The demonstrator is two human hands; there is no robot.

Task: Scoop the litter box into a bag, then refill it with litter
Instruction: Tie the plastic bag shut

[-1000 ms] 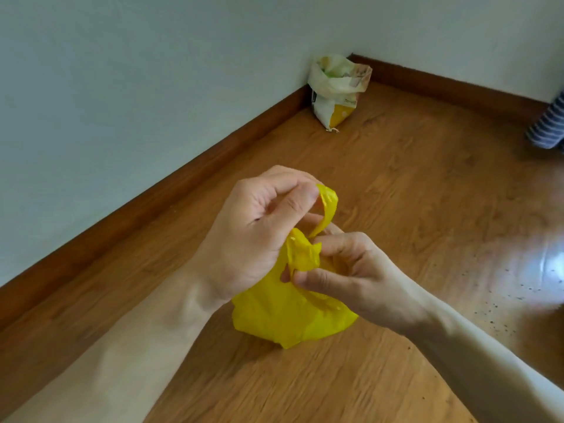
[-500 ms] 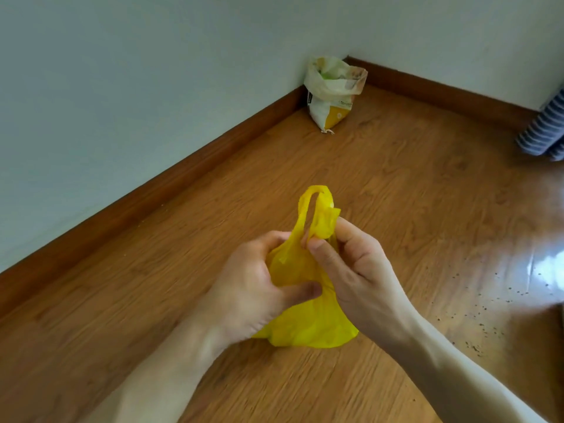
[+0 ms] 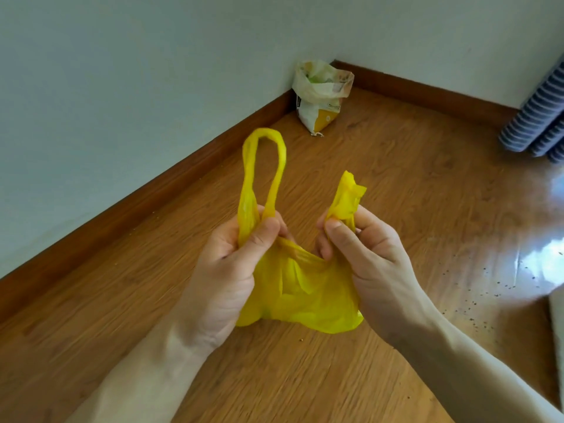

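Two bare forearms reach in from the bottom edge over a wooden floor (image 3: 396, 184). Between them hangs a yellow bag (image 3: 305, 297), its bulging lower part held just above the boards, with a small crumb on the floor below it. The left hand (image 3: 225, 270) pinches one handle at its base, thumb pressed over the gathered plastic against curled fingers; the handle's long loop (image 3: 265, 166) stands upright above the fist. The right hand (image 3: 366, 254) grips the other handle the same way, thumb on top, and a short crumpled end (image 3: 348, 193) sticks up past the knuckles. The plastic between the two fists is drawn taut into twisted folds.

To the right of the hands, dark specks (image 3: 476, 303) are scattered over the floor near a bright patch of reflected light. A pale edge of something shows at the right border; what it is cannot be told.

Farther off, in the corner where two white walls (image 3: 122, 87) meet above a brown skirting board (image 3: 183, 175), an open litter sack (image 3: 320, 96) stands on the floor, its top rolled down. At the far right lies striped fabric (image 3: 537, 117).
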